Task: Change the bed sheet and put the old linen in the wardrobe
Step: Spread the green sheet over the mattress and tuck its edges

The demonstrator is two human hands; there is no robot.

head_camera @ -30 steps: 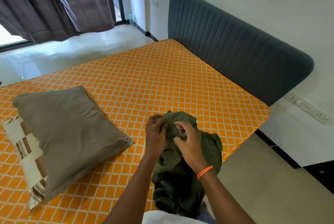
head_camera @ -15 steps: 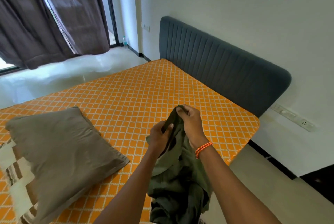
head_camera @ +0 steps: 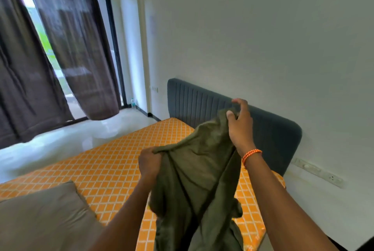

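Observation:
An olive green sheet (head_camera: 194, 181) hangs bunched in the air over the near corner of the bare orange lattice-patterned mattress (head_camera: 113, 161). My left hand (head_camera: 149, 162) grips one edge of it at the lower left. My right hand (head_camera: 239, 123), with an orange band on the wrist, pinches another part of the edge higher up, in front of the grey headboard (head_camera: 204, 100). The cloth stretches between the two hands and its lower part drops out of view at the bottom.
A grey-brown pillow (head_camera: 42, 216) lies on the mattress at the lower left. Dark curtains (head_camera: 66, 52) hang before a window and glass door at the left. A white wall with a socket strip (head_camera: 317, 171) runs behind the bed. Pale floor lies beyond the mattress.
Both hands have lifted the green sheet and drawn apart, the right going up and right, spreading the cloth. The view has tilted upward toward the wall and curtains.

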